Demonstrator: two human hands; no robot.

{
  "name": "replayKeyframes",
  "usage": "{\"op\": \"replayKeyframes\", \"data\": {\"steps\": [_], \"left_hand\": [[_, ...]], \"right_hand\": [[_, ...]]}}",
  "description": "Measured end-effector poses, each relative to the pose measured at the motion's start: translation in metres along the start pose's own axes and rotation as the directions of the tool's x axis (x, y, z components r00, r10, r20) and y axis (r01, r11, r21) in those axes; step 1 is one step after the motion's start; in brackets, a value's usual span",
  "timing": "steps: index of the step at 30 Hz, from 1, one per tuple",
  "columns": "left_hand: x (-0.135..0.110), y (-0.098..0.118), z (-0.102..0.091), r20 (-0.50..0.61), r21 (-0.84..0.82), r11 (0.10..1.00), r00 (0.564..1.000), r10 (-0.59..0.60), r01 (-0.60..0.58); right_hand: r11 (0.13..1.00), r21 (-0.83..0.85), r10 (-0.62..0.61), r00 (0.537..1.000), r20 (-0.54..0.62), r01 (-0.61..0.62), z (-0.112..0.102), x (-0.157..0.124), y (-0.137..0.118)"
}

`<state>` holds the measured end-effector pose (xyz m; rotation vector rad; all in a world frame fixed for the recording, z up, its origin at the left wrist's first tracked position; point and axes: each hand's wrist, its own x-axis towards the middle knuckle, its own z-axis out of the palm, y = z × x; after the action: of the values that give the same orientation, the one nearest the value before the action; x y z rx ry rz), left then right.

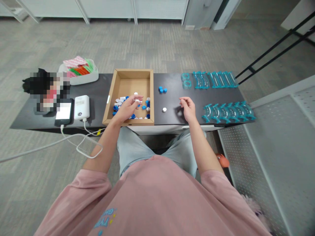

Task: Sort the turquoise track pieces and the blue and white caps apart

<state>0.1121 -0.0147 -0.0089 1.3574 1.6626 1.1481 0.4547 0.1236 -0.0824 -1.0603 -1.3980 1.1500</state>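
Observation:
My left hand [129,107] reaches into a shallow cardboard box [110,98], palm down. Its thumb and fingers are apart, over small white and blue pieces scattered in the near half of the box. A white piece [139,101] shows under the fingers; no grip on it is visible. To the right of the box, my right hand [189,108] hovers above the dark tabletop [172,98]. Its fingers are loosely bent, and I see nothing between them. A white hexagonal piece [164,110] lies between the box and this hand. Farther back is a small cluster of blue pieces [161,89].
Clear teal-edged plastic parts lie at right: square ones [186,81], long ones [222,79] and a curved row [228,112]. Left are a phone [64,113], a white power bank [81,107] with cables, and a white basket [85,78] of colourful strips.

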Motion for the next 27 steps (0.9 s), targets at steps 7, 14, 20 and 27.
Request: {"op": "replayKeyframes", "data": {"steps": [7,14,20,27], "left_hand": [[-0.002,0.011,0.013,0.036,-0.156,0.987,0.998,0.054,-0.047],[-0.005,0.051,0.047,0.175,0.172,0.933,0.942,0.285,-0.315],[0.003,0.089,0.110,0.444,0.587,0.632,0.854,0.271,-0.505],[0.024,0.083,0.158,0.507,0.703,0.508,0.852,0.133,-0.498]], "right_hand": [[1.000,-0.021,-0.008,1.000,0.000,0.008,-0.001,0.000,0.003],[1.000,-0.015,-0.016,1.000,0.004,0.016,-0.002,0.000,0.003],[1.000,-0.019,0.020,1.000,0.005,-0.020,0.000,0.000,-0.002],[1.000,-0.011,0.007,1.000,0.030,-0.007,-0.001,0.001,-0.002]]}}
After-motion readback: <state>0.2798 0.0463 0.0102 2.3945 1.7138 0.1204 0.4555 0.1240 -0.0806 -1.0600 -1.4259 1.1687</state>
